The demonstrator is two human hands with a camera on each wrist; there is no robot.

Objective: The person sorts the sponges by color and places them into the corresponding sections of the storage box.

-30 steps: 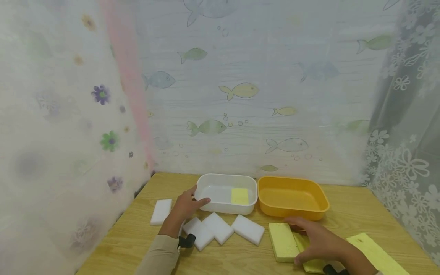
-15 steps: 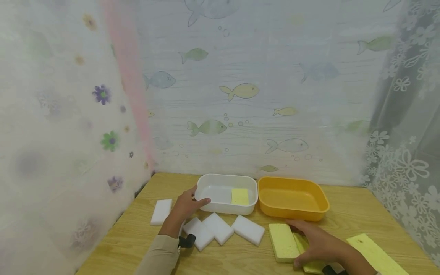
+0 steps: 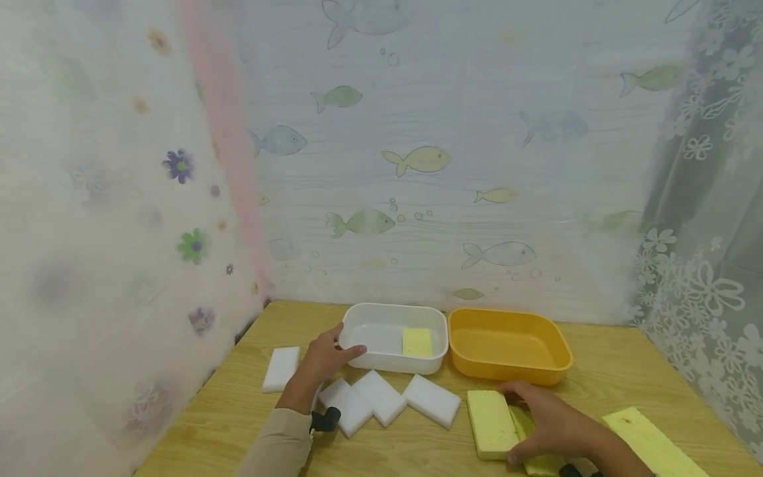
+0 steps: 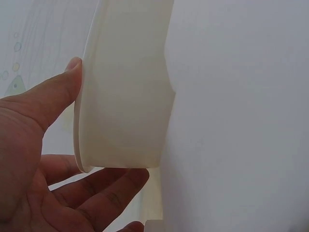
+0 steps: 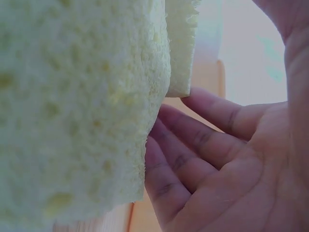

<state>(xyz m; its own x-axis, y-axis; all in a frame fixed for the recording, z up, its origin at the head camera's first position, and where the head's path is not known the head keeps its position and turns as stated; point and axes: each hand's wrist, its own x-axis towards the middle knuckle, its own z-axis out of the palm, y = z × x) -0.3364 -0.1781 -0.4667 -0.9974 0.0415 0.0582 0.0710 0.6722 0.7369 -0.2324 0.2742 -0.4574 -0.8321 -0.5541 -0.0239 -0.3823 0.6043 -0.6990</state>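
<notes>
A white plastic tub (image 3: 393, 364) stands at the back of the table. My left hand (image 3: 324, 361) rests at its left front corner, thumb across the rim and the other fingers along the outer wall. In the left wrist view the thumb tip meets the rim of the tub (image 4: 120, 87). My right hand (image 3: 554, 424) spreads over yellow sponges, its thumb by the near corner of the left sponge (image 3: 491, 421), its fingers by the far end. Partly hidden below it lies a second sponge (image 3: 541, 464). In the right wrist view, fingertips (image 5: 166, 113) touch sponge edges.
Inside the white tub lies a yellow sponge (image 3: 417, 342). An orange tub (image 3: 507, 371) stands beside it on the right. Several white sponges (image 3: 432, 401) lie in front, one (image 3: 281, 369) at far left. Another yellow sponge (image 3: 646, 437) lies at the right.
The right-hand fingertips have shifted very slightly near the far end of the sponges. The left hand, tubs and sponges stay in place.
</notes>
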